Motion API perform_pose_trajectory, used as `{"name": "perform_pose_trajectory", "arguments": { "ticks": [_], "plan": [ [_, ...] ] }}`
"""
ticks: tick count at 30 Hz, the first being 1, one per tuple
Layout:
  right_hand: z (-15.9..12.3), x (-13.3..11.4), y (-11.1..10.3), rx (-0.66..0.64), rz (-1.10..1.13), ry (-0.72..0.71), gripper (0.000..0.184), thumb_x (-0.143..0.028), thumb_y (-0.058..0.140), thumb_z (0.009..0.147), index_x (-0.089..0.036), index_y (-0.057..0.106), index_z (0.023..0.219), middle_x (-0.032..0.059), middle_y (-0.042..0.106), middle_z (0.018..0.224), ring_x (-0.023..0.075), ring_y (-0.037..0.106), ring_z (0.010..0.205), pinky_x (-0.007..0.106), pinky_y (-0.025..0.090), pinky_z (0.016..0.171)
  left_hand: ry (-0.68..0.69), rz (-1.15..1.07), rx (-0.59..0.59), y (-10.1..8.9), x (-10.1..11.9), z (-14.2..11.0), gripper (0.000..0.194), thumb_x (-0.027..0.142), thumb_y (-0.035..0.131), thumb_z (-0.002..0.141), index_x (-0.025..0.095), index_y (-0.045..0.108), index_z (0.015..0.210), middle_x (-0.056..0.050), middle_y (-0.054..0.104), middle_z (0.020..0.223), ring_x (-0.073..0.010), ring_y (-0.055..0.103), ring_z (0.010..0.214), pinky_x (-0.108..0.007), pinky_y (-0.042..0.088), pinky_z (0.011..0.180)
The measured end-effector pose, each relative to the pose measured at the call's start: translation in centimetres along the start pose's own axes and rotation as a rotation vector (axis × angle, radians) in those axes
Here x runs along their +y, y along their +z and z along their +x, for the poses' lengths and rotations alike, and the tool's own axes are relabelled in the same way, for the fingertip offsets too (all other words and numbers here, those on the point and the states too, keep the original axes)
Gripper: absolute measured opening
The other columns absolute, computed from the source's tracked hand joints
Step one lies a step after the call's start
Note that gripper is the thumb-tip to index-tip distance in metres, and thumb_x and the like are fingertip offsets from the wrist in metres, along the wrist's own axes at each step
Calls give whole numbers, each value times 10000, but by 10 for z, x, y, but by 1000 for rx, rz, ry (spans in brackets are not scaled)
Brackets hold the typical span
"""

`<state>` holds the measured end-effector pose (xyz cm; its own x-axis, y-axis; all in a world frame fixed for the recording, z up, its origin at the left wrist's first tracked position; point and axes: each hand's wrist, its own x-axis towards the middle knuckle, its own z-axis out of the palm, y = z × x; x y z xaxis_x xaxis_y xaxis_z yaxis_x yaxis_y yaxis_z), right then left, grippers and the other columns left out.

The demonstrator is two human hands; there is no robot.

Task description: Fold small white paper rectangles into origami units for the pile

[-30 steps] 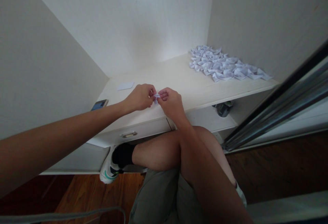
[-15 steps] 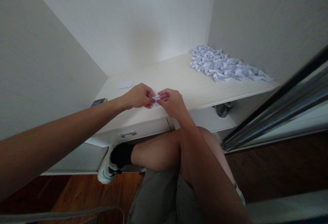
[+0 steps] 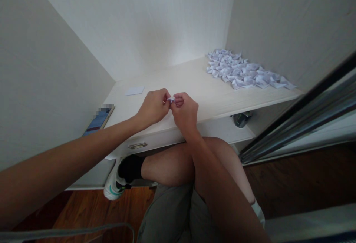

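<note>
Between my two hands is a small piece of folded white paper [image 3: 171, 99], held just above the front part of the white desk. My left hand [image 3: 156, 105] pinches its left end, thumb against fingers. From the other side my right hand [image 3: 185, 110] grips it with the thumb and fingertips, the fingers curled. Parts of the paper are hidden behind the fingertips. A flat stack of white paper [image 3: 135, 90] lies on the desk, left of and beyond my left hand. At the back right rests a large group of folded white paper pieces [image 3: 244, 70].
A tablet or phone-like device [image 3: 100, 120] lies at the left edge of the white desk [image 3: 191, 80], partly behind my left forearm. Below the desktop are a drawer with a metal handle [image 3: 137, 146] and a shelf holding a dark can [image 3: 242, 119]. Walls enclose the desk.
Both hands have lifted slightly with the folded paper, and the paper has been turned so that it looks narrower. My left forearm has moved lower, uncovering more of the device at left.
</note>
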<state>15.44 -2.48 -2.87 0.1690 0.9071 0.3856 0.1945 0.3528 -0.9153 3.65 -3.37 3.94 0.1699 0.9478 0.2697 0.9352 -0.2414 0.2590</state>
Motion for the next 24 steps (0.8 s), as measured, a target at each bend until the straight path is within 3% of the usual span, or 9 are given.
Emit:
{"name": "perform_pose_trajectory", "arguments": {
  "ticks": [2, 5, 8, 12, 19, 21, 24],
  "plan": [
    [0, 0, 1, 22, 38, 16, 144, -129, 655, 851, -187, 702, 974, 52, 777, 918, 179, 729, 767, 316, 593, 782, 30, -58, 97, 6, -3, -4, 122, 193, 605, 897, 159, 715, 937, -70, 794, 844, -215, 748, 767, -335, 578, 774],
    [1, -1, -2, 26, 98, 80, 130, -156, 682, 834, -202, 713, 952, 35, 781, 882, 187, 733, 759, 317, 594, 773, -39, -239, 153, 14, -5, -7, 164, 267, 623, 922, 151, 730, 964, -81, 805, 895, -200, 753, 745, -303, 588, 718],
    [3, -3, -5, 43, 86, 130, 126, -157, 695, 813, -204, 728, 925, 36, 783, 853, 201, 732, 742, 332, 592, 759, -106, -300, 125, 17, -3, -5, 152, 252, 642, 902, 151, 746, 947, -77, 809, 871, -201, 754, 729, -294, 589, 695],
    [3, -3, -7, 67, -2, 132, 76, -166, 709, 809, -199, 736, 872, 50, 784, 817, 220, 733, 744, 356, 584, 781, -42, -120, 70, 11, 2, 1, 116, 205, 658, 864, 157, 756, 905, -81, 806, 854, -235, 752, 795, -332, 569, 769],
    [1, 2, -3, -46, -81, -30, 222, -124, 615, 880, -209, 769, 1016, 58, 806, 902, 208, 747, 794, 340, 568, 817, 8, 93, -9, -4, -1, 9, 95, 164, 641, 835, 166, 735, 844, -99, 775, 818, -272, 727, 809, -381, 532, 787],
    [2, 2, -4, -82, -83, -85, 253, -116, 597, 888, -213, 782, 1030, 58, 813, 919, 205, 749, 808, 336, 566, 831, -10, 72, -39, -7, -3, 10, 73, 161, 657, 823, 170, 726, 844, -86, 770, 806, -257, 725, 779, -370, 536, 775],
    [4, 2, -5, -72, -68, -57, 238, -130, 602, 882, -218, 799, 983, 46, 811, 865, 203, 750, 782, 333, 570, 813, -54, -58, -17, -6, -6, 7, 122, 177, 674, 830, 171, 703, 949, -60, 774, 833, -214, 723, 707, -332, 549, 730]
  ]
}}
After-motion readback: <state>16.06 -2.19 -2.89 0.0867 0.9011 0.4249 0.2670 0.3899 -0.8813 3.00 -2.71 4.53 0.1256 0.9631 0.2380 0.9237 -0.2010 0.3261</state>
